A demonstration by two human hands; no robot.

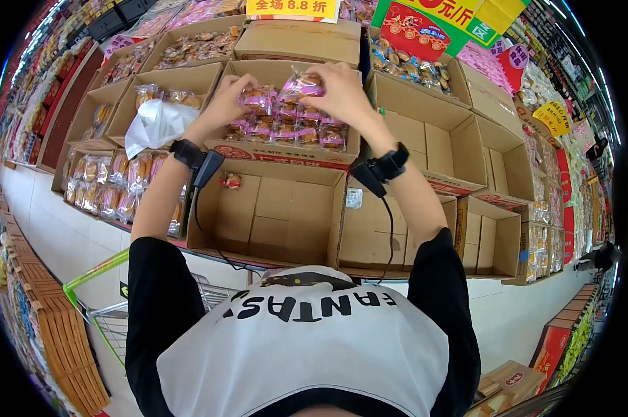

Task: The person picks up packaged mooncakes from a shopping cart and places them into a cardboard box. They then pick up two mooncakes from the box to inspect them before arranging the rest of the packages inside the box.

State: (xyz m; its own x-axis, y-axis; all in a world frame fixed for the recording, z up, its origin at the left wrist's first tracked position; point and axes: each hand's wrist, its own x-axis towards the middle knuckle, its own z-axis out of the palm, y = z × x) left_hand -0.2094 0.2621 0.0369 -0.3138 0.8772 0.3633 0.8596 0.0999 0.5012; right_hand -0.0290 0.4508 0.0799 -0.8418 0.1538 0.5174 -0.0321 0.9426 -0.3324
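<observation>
Rows of pink-wrapped pastries (285, 132) fill the front part of a cardboard box (352, 139) ahead of me. My right hand (338, 94) grips a pink-and-clear wrapped pastry (306, 84) above the back row, thumb and fingers round it. To its left, my left hand (225, 104) has its fingertips on another wrapped pastry (260, 100) at the row's left end. Both wrists carry black straps with cabled devices. A white plastic bag (160, 125) lies over the neighbouring box, left of my left hand.
Cardboard boxes (272, 215) stand below and to the right, one holding a single small red packet (231, 181). Packed pastries (112, 184) lie at lower left. A shopping cart (109, 313) stands at left. Price signs (293, 8) hang over the back. A person (601, 257) is far right.
</observation>
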